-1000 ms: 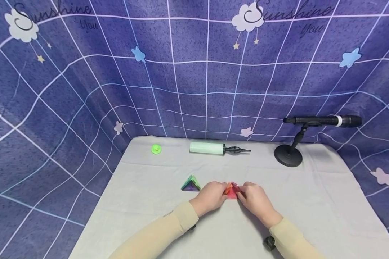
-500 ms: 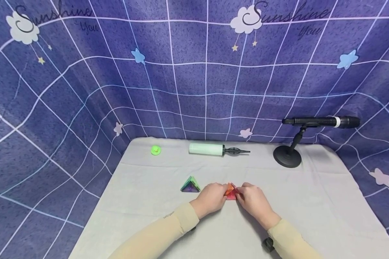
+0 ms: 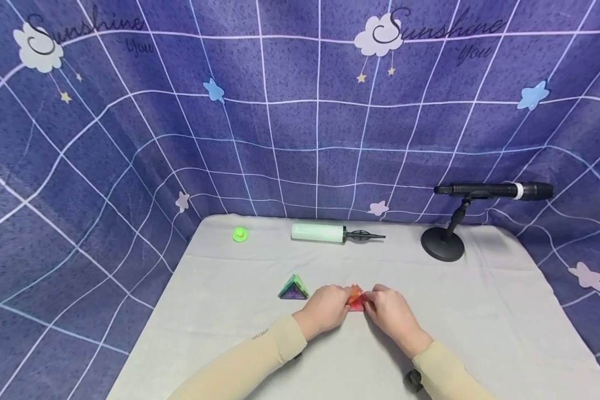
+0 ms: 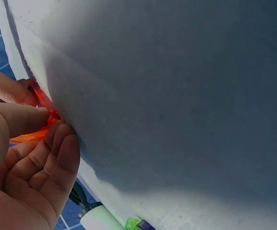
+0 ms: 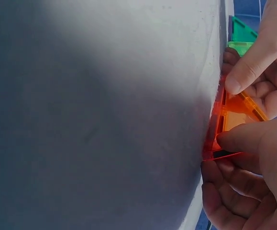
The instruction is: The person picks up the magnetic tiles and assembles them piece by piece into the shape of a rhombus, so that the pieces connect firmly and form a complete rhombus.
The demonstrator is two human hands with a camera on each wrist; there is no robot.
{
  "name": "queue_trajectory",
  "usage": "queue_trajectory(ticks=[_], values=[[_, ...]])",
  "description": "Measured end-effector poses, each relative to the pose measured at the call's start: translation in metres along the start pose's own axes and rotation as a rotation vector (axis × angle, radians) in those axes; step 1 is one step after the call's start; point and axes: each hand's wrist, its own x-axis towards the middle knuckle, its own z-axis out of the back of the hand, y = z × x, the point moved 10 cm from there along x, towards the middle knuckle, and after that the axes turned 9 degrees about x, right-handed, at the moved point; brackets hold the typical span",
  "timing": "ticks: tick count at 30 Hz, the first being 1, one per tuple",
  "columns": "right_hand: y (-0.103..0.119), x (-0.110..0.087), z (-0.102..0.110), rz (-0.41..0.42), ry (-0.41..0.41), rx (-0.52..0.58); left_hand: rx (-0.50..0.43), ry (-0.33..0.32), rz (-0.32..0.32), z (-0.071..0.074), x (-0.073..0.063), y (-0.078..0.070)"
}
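Note:
Both hands meet at a small piece built from translucent magnetic tiles, near the middle of the table. Its red triangular tile point(image 3: 356, 306) lies along the cloth, and an orange tile point(image 5: 238, 119) stands up from it. My left hand point(image 3: 325, 305) pinches the piece from the left, thumb at one end of the red base in the right wrist view. Opposite, my right hand point(image 3: 392, 314) pinches the other corner between thumb and fingers. The fingers hide parts of the tiles. Left of the hands stands a green and purple tile pyramid point(image 3: 294, 289).
At the back of the white-covered table point(image 3: 220, 328) lie a round green duck toy point(image 3: 240, 234) and a pale green hand pump point(image 3: 319, 233). A black microphone on a stand point(image 3: 444, 244) is at back right. A blue gridded curtain point(image 3: 290, 128) surrounds the table.
The tile on the right side has leaned inward, and the gap at the top of the orange and red piece has narrowed. Both hands stay in nearly the same place.

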Motion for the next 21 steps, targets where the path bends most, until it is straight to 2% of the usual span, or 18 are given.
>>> queue_trajectory(ticks=[5,10,15,21], values=[[-0.001,0.0,0.0,-0.014,0.012,-0.004,-0.006,-0.001,0.002,0.001,0.0,0.001],[-0.007,-0.001,-0.003,-0.083,0.03,0.012,-0.033,0.005,0.015,0.0,-0.001,0.002],[-0.012,-0.003,-0.004,-0.139,0.045,0.053,-0.075,0.016,0.031,0.0,0.0,0.006],[-0.015,-0.004,-0.001,-0.178,0.073,0.13,-0.097,0.032,0.022,-0.002,0.0,0.01]])
